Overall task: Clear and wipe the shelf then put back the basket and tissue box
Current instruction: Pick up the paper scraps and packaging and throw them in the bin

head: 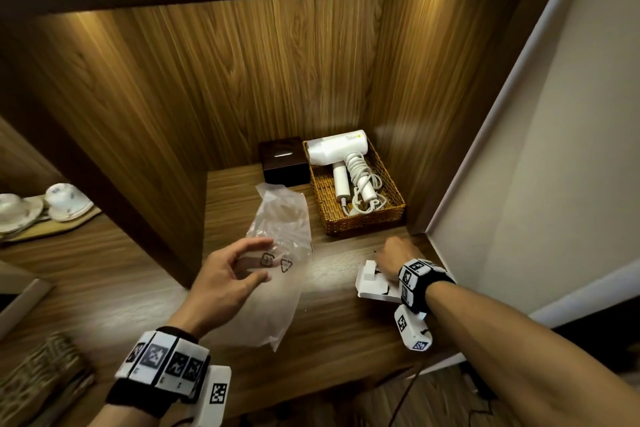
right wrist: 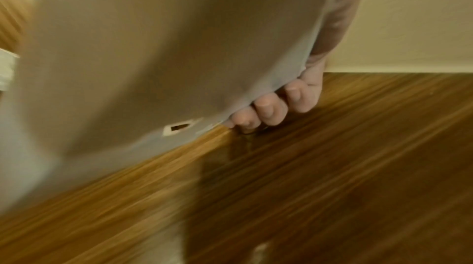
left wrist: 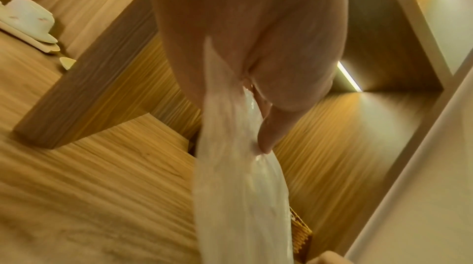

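Hands at the front of the shelf (head: 346, 322), each closed on a piece of packaging.

The left hand (head: 225, 279) pinches a clear plastic bag (head: 280, 236) between thumb and fingers; the bag trails away from it toward the back. The right hand (head: 393, 258) curls its fingers (right wrist: 268, 110) round the edge of a flat white cardboard piece (head: 375, 282) that lies on the wood. Beyond the left hand, at the back, stands the dark tissue box (head: 284, 161); touching it, beyond the right hand, sits the wicker basket (head: 363, 218), holding a white hair dryer (head: 341, 152).
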`<state>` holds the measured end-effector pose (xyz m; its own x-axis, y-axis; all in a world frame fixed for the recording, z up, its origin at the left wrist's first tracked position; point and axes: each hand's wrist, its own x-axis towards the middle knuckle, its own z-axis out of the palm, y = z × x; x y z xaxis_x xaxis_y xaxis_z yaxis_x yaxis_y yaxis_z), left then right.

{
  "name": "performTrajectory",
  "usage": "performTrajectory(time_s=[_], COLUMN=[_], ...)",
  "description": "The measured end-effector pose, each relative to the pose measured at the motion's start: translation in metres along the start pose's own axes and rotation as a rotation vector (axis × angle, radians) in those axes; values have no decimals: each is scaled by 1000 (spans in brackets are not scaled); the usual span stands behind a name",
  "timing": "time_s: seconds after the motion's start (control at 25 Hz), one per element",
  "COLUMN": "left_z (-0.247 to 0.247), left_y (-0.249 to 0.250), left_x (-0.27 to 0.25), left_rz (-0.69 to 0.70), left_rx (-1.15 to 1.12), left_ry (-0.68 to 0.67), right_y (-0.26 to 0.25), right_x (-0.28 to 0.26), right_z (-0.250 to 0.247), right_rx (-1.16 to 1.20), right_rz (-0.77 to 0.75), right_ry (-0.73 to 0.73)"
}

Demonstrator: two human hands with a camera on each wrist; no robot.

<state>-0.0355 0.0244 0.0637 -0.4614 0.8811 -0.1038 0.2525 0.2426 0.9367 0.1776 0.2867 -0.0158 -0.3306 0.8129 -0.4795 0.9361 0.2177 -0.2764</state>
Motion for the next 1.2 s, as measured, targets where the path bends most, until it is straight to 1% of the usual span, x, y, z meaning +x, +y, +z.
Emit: performTrajectory(time_s=[0.08, 0.16, 0.24, 0.32, 0.4, 0.44, 0.48, 0.52, 0.56, 0.64, 0.68, 0.76, 0.84, 0.92, 1.04, 1.16, 1.2], left_z=[8, 20, 37, 59, 88, 104, 116, 120, 144, 147, 150, 165, 187, 216, 271, 350, 380], left_y=[-3, -1, 4, 17, 35, 44, 54, 57, 74, 71, 74, 76, 77, 80, 84, 95, 102], left_x=[-3, -7, -9, -11, -15, -19, -22, -25, -36, -40, -43, -52, -65, -77, -88, -94, -93], left_rz=[-15, -33, -38, -28, -4, 26, 56, 83, 118, 74, 46, 24, -8, 11, 65, 126, 141], left_rx=[1, -16, -66, -126, -172, -185, -180, -170, -169, -186, -190, -131, -65, 11, 106, 121, 130], left_ry=[-32, -56, -95, -166, -253, -287, -288, -275, -331, -309, -317, -360, -436, -533, -683, -855, -882], right_y=[-5, -12, -23, -31, -30, -25, -20, -25, 2, 8, 18, 53, 95, 143, 207, 279, 304], right_x=[-7, -19, -44, -68, -96, -108, -117, -123, -146, -151, -154, -168, -183, -200, -236, -271, -278], right_z=[1, -5, -21, -34, -41, -41, -40, -36, -43, -38, -36, -30, -18, -4, 0, -17, -24], right_rx=[90, 252, 373, 429, 450, 479, 514, 545, 584, 625, 640, 747, 926, 1084, 1131, 1180, 1198], right_rz=[6, 11, -9, -43, -48, -18, 10, 21, 83, 97, 107, 131, 185, 263, 335, 401, 412], right_ry=[7, 33, 96, 184, 276, 315, 339, 364, 410, 386, 348, 225, 79, 7, -4, 22, 40])
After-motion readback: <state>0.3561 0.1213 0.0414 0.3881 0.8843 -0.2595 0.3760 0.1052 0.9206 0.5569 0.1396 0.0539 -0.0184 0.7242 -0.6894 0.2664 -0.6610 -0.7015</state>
